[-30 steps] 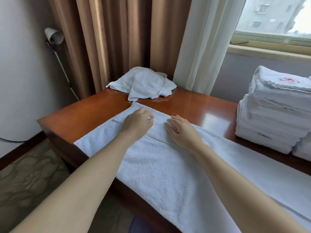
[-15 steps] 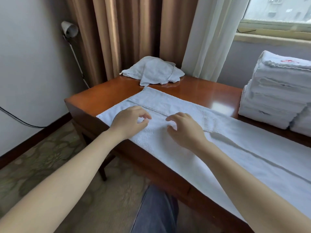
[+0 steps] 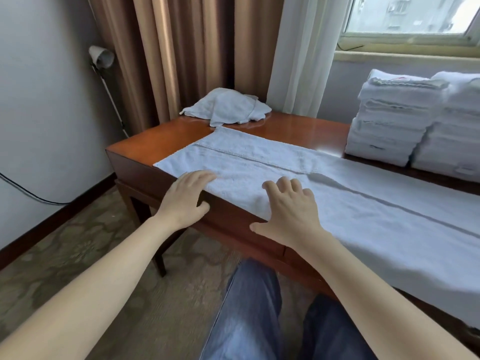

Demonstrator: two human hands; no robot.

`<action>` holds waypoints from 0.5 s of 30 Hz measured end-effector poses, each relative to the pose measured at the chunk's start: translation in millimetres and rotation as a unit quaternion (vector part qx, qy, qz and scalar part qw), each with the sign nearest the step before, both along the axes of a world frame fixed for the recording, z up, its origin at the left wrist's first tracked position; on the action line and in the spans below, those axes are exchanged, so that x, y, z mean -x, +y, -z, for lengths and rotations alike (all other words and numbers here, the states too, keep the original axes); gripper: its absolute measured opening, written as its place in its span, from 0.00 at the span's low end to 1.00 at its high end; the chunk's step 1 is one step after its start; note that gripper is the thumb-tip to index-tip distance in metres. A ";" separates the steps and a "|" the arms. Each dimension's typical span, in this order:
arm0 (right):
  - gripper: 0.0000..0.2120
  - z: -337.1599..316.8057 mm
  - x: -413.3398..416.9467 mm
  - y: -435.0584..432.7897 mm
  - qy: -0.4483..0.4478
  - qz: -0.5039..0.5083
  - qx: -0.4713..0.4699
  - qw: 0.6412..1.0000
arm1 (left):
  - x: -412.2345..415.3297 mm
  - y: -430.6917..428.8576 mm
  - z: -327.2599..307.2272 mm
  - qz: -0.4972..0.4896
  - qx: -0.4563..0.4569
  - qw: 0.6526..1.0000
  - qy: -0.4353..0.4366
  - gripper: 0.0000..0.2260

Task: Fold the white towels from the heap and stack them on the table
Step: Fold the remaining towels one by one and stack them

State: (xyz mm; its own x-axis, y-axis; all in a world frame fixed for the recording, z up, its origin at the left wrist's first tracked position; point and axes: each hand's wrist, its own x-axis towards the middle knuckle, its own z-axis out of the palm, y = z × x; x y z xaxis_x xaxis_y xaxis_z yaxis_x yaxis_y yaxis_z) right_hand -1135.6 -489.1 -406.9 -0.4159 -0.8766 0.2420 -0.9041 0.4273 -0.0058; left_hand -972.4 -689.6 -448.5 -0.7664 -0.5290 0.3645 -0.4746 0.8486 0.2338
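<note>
A long white towel [image 3: 324, 188] lies spread along the wooden table [image 3: 161, 144], folded lengthwise with a seam line down its middle. My left hand [image 3: 185, 197] rests at the towel's near edge, fingers flat on the cloth and thumb over the table's front edge. My right hand [image 3: 288, 211] lies on the towel near that same edge with its fingers spread. A small heap of crumpled white towels [image 3: 228, 106] sits at the table's far corner. Two stacks of folded white towels [image 3: 415, 123] stand at the far right.
Brown curtains [image 3: 181, 48] and a sheer white curtain [image 3: 304, 48] hang behind the table, beside a window [image 3: 410, 14]. A lamp [image 3: 101, 57] on a thin stand is at the left wall. My legs in blue jeans [image 3: 249, 315] are below, over patterned carpet.
Both hands slid back over the towel from its middle seam to the near table edge, and their fingers went from curled to spread flat. The view pulled back from the table.
</note>
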 end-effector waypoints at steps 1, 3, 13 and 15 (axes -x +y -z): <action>0.30 0.1 -1.3 4.0 0.008 0.008 -0.007 1.000 | -1.1 -0.4 0.4 -0.017 -0.003 1.000 0.017 0.25; 0.22 -2.7 -2.1 10.2 -0.003 0.004 -0.006 1.000 | -1.6 -1.7 -1.9 -0.036 -0.001 0.998 0.059 0.20; 0.12 -43.2 12.4 14.1 -0.043 0.042 0.058 0.996 | 9.2 -8.7 -26.1 -0.180 0.036 0.976 0.113 0.10; 0.11 -47.6 21.7 11.8 -0.014 0.063 0.062 0.996 | 18.5 -11.6 -31.7 -0.198 -0.015 0.970 0.140 0.10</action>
